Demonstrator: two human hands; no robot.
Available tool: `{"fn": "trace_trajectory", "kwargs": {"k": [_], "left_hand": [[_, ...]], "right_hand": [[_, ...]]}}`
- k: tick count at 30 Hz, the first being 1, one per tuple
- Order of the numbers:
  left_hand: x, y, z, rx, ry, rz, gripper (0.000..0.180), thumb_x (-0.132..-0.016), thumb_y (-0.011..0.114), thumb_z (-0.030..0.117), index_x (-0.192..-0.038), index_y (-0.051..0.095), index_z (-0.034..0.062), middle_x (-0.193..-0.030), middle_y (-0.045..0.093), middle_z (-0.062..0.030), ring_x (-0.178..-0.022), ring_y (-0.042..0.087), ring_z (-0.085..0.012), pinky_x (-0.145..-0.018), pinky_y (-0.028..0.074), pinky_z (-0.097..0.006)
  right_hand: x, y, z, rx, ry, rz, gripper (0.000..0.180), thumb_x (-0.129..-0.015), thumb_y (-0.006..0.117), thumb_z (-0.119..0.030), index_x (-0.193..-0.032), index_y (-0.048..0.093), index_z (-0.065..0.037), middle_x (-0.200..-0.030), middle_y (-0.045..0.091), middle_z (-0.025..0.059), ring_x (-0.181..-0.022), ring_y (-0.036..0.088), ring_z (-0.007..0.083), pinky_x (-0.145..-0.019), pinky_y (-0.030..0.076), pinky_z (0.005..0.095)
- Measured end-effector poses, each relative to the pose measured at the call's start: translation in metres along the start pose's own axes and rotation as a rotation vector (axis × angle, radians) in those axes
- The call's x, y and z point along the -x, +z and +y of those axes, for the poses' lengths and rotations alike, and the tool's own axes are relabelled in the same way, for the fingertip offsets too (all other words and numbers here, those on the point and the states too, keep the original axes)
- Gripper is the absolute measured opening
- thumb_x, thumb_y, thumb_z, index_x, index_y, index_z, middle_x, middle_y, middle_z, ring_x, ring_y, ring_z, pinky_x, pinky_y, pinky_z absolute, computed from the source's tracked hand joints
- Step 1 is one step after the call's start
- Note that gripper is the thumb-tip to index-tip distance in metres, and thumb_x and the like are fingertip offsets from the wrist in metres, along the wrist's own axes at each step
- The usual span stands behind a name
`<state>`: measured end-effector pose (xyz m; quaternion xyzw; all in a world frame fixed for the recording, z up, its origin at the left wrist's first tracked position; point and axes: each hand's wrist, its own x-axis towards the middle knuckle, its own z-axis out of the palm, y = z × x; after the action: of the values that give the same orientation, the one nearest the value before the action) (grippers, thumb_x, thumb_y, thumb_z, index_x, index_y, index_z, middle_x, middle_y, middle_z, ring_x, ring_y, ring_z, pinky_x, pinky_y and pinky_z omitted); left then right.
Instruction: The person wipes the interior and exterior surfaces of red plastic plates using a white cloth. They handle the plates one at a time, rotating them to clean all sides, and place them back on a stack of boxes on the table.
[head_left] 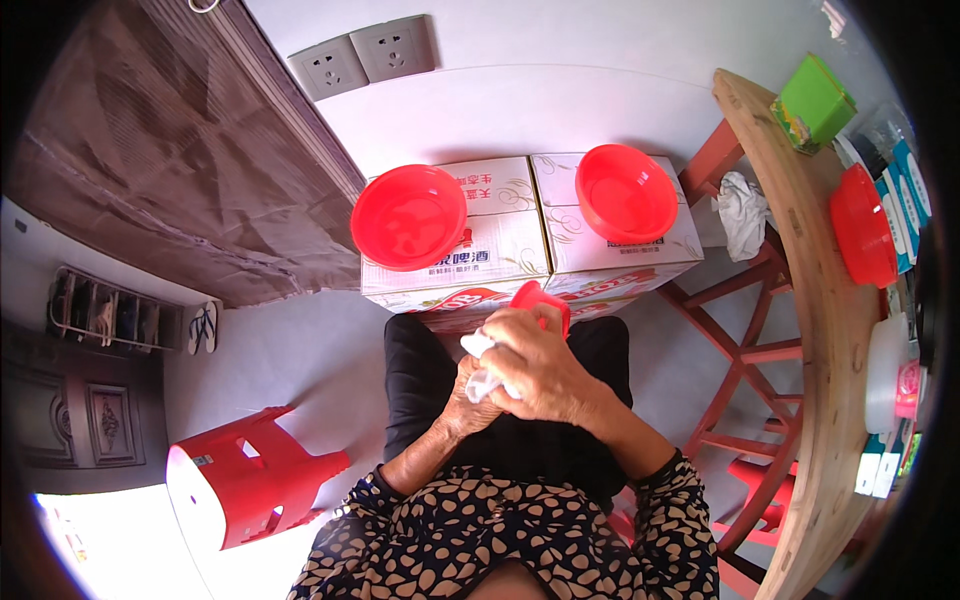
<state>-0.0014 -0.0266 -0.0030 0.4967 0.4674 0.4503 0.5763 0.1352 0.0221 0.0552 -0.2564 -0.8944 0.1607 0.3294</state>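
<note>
Above my lap, my two hands are close together. My right hand is closed on a small red plastic piece, perhaps a cup, mostly covered by the fingers. A crumpled white cloth pokes out between both hands. Lower and to the left, my left hand is closed against the cloth, its fingertips hidden behind the right hand. Two red plastic basins stand on the cartons ahead: the left basin appears to hold some water, as does the right basin.
Two printed cardboard cartons stand side by side against the wall. A wooden table at right bears a red basin and a green box. White cloth hangs beside it. A red stool lies tipped at left, near slippers.
</note>
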Motion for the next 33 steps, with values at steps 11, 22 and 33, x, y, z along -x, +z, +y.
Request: {"fn": "trace_trajectory", "kwargs": {"k": [11, 22, 33], "left_hand": [[0.000, 0.008, 0.021, 0.234, 0.071, 0.052, 0.056, -0.067, 0.081, 0.002, -0.117, 0.056, 0.0035, -0.091, 0.064, -0.0004, -0.076, 0.058, -0.0052, -0.065, 0.051, -0.021], [0.002, 0.001, 0.011, 0.231, 0.058, 0.049, 0.040, -0.070, 0.078, 0.003, -0.105, 0.059, 0.0038, -0.094, 0.064, -0.0012, -0.086, 0.059, -0.0070, -0.075, 0.050, -0.025], [0.005, 0.002, 0.009, 0.270, 0.152, 0.089, 0.056, -0.066, 0.083, 0.005, -0.115, 0.056, 0.0035, -0.104, 0.063, -0.0006, -0.095, 0.056, -0.0062, -0.087, 0.047, -0.026]], "right_hand": [[-0.004, -0.001, 0.030, 0.021, 0.288, 0.370, 0.024, -0.080, 0.061, -0.014, -0.101, 0.056, -0.004, -0.110, 0.051, 0.0165, -0.103, 0.046, 0.0341, -0.090, 0.037, 0.0435], [-0.007, 0.001, 0.005, 0.094, 0.269, 0.210, 0.024, -0.083, 0.060, -0.016, -0.103, 0.058, -0.002, -0.112, 0.051, 0.0169, -0.104, 0.047, 0.0318, -0.090, 0.034, 0.0432], [-0.008, 0.004, -0.013, 0.137, 0.292, 0.269, 0.028, -0.073, 0.062, -0.009, -0.100, 0.058, -0.005, -0.107, 0.052, 0.0139, -0.102, 0.049, 0.0326, -0.089, 0.035, 0.0431]]}}
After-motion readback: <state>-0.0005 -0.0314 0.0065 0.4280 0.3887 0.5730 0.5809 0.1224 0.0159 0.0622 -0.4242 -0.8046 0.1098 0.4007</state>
